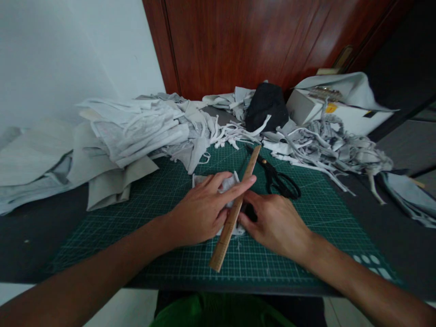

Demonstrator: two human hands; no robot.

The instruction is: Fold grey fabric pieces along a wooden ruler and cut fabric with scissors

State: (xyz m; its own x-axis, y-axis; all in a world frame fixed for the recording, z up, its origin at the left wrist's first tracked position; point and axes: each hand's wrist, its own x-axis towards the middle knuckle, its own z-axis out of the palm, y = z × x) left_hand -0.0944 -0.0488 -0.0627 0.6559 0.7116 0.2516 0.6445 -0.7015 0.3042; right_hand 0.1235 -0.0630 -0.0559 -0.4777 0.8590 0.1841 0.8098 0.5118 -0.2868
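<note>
A wooden ruler (235, 212) lies slantwise over a small piece of pale grey fabric (227, 183) on the green cutting mat (163, 190). My left hand (207, 206) rests with fingers spread on the fabric, its index finger reaching across the ruler. Along the ruler's right edge, my right hand (272, 219) is closed, thumb and fingers bent together. A dark gap shows between them; what they grip, if anything, is hidden. Black-handled scissors (281, 179) lie just beyond my right hand, blades partly behind the ruler's far end.
Stacked pale fabric (143, 129) covers the left back. White cord-like strips (231, 134) lie at the mat's far edge, beside a black cloth bundle (267, 108). Tangled grey scraps (344, 143) sit at right, in front of a white box (357, 120). A wooden door (231, 45) stands behind.
</note>
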